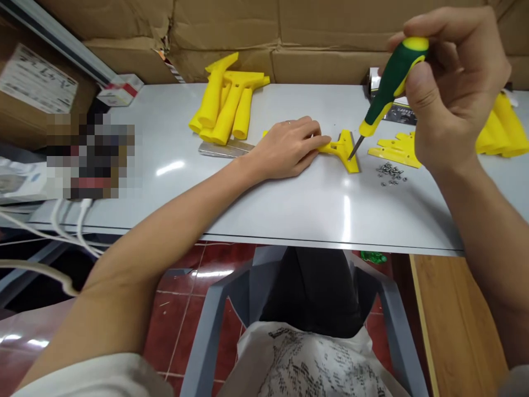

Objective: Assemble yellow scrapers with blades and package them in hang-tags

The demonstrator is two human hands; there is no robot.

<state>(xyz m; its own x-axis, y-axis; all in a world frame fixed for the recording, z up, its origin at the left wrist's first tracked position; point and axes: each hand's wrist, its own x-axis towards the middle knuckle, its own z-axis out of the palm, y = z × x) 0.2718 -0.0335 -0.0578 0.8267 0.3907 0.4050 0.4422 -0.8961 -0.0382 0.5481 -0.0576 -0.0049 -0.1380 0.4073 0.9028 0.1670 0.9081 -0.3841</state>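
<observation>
Far left of the frame: a cardboard box with a printed label (37, 82) at upper left; below it a blurred patch, contents not readable. White cables (61, 220) hang off the left edge of the grey tabletop (289, 209).

Upper left of the tabletop: a small white and red carton (119, 89).

Upper centre-left: a pile of yellow plastic handles (225, 107), lying against one another, near the cardboard wall (289, 33) behind the table. Just below the pile: a flat metal blade (225, 148) on the table surface.

Centre: left hand (289, 146), palm down, fingers pressed flat on a yellow scraper piece (343, 150) that lies on the table; fingertips cover its left end and pin it in place.

Centre-right: screwdriver (388, 82), green grip with yellow cap and collar, tilted, its metal tip set on the yellow scraper piece.

Right of centre, on the table: flat yellow plates (394, 151), stacked loosely; just below them a small heap of metal screws (390, 172).

Upper right: right hand (450, 82), raised above the table, fingers clenched around the top of the screwdriver grip. Behind it, partly hidden, a dark printed packet (399, 110).

Far right edge: more yellow plastic parts (506, 129).

Lower frame: grey chair frame (231, 309), red floor tiles (185, 309), wooden panel (454, 320) at lower right.
</observation>
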